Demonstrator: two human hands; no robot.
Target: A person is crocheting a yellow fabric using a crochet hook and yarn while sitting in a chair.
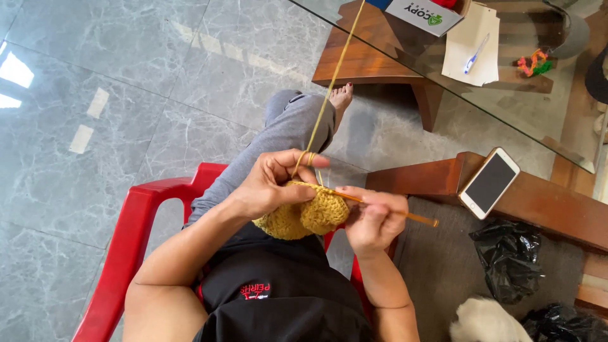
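My left hand [271, 183] pinches the top edge of a round mustard-yellow crocheted piece [303, 215] over my lap. The yellow yarn strand [330, 85] wraps around its forefinger and runs up and away toward the glass table. My right hand [373, 218] grips a thin yellow-orange crochet hook [405, 215]. The hook's tip sits in the work's upper edge, and its tail sticks out to the right past my fingers.
I sit on a red plastic chair [130, 234] on a grey marble floor. A glass-topped wooden table [405, 69] stands ahead with papers [472, 44], a pen and a box. A smartphone [489, 182] lies on a wooden ledge at right, above black plastic bags [510, 256].
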